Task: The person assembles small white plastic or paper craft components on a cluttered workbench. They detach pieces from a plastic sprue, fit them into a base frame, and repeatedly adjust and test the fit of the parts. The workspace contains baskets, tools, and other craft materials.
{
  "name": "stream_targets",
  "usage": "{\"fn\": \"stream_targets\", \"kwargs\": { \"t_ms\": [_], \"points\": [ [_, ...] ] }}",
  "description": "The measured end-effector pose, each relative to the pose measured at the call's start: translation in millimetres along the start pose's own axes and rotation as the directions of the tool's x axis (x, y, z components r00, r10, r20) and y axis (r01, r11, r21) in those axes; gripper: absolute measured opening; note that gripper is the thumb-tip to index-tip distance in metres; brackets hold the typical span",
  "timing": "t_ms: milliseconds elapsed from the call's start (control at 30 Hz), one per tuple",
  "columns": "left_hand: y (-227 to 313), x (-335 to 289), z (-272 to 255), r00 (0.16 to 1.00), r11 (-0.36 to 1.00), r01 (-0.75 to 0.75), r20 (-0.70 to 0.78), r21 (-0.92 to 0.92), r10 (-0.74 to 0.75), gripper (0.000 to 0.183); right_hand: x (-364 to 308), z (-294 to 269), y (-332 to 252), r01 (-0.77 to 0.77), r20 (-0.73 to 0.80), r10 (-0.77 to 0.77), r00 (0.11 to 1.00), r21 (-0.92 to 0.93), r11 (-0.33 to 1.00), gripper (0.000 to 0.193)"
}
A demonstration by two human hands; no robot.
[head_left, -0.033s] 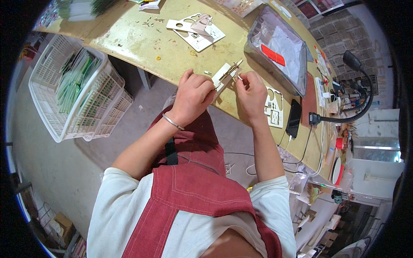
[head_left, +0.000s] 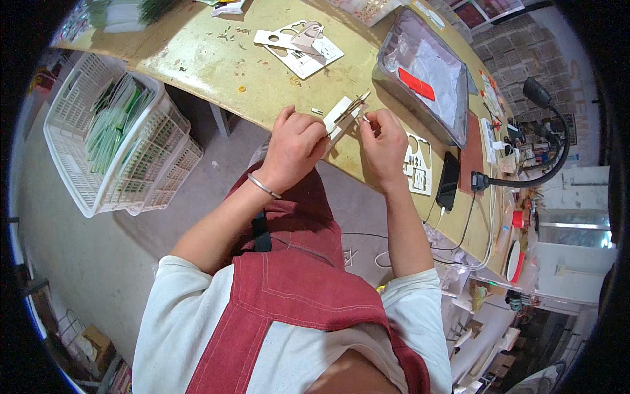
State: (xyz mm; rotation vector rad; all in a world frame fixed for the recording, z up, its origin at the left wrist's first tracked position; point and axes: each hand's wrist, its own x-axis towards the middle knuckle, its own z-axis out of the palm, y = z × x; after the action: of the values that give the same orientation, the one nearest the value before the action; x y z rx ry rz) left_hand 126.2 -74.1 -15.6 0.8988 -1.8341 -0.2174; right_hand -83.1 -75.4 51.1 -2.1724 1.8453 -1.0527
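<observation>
Left hand (head_left: 295,141): curled onto near end of pale board (head_left: 334,122); right hand (head_left: 385,139): fingers nearly pinched, contents unclear. Barely changed since earlier picture; apparently mid-step.

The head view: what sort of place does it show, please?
Probably a workshop or packing room: pale cut-out panels lie on a long table, and a white plastic basket beside it holds many flat packets.
</observation>
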Motion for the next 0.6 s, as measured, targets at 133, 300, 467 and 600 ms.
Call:
{"fn": "stream_targets", "kwargs": {
  "t_ms": [133,300,467,600],
  "points": [
    [1,0,-2,1.000,1.000,0.006,0.002,0.001,-0.006,0.017,1,-2,1,-0.056,0.050,0.051,0.997,0.117,0.992,0.016],
    [1,1,-2,1.000,1.000,-0.006,0.012,0.002,0.006,0.022,6,-5,9,-0.090,0.106,0.074,0.992,0.159,0.983,0.019],
    [4,3,-4,1.000,1.000,0.006,-0.005,-0.004,-0.006,0.029,7,-6,12,-0.183,0.155,0.148,0.977,0.242,0.953,0.019],
    [3,3,-3,1.000,1.000,0.006,-0.004,-0.008,-0.006,0.028,8,-7,11,-0.183,0.168,0.140,0.976,0.279,0.943,0.014]
  ]
}}
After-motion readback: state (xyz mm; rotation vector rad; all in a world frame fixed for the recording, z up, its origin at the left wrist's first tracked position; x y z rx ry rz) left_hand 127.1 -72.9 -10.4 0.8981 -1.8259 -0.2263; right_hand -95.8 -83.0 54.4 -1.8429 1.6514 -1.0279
